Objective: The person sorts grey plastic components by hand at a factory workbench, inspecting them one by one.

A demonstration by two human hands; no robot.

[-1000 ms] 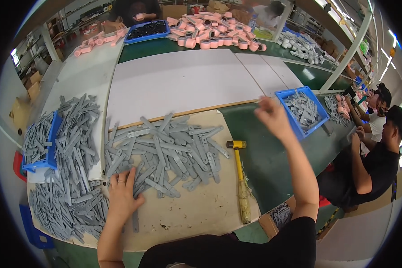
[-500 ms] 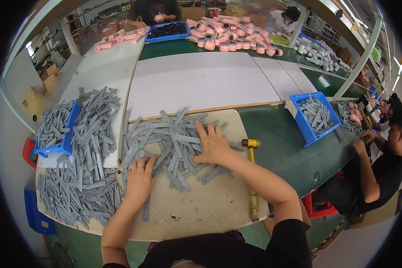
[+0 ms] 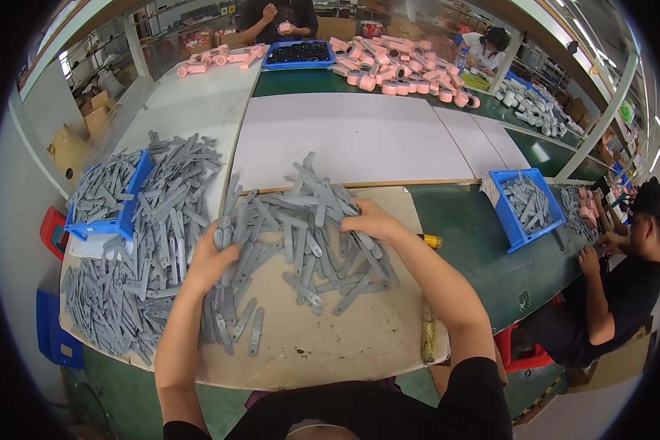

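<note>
A loose heap of flat grey plastic strips (image 3: 308, 246), each with rounded ends, lies on the tan board (image 3: 300, 345) in front of me. At the heap's left side my left hand (image 3: 211, 258) has its fingers curled round a few strips, thumb toward the heap. My right hand (image 3: 374, 221) is closed over strips at the right side, its fingertips partly hidden among them. Several strips stand tilted or piled up between both hands. A hammer with a yellow head (image 3: 432, 240) and a worn handle (image 3: 428, 337) lies under my right forearm, which hides its middle.
More grey strips (image 3: 117, 301) cover the left side, beside a full blue bin (image 3: 135, 198). Another blue bin (image 3: 517, 238) of strips stands at right, near a seated co-worker (image 3: 601, 293). Pink parts (image 3: 403, 66) and a blue tray (image 3: 297, 64) lie at the back.
Both hands have shifted strips on the board; the heap's upper part is piled higher. My left hand moved up and left, my right hand slightly right. The whole view has shifted a little.
</note>
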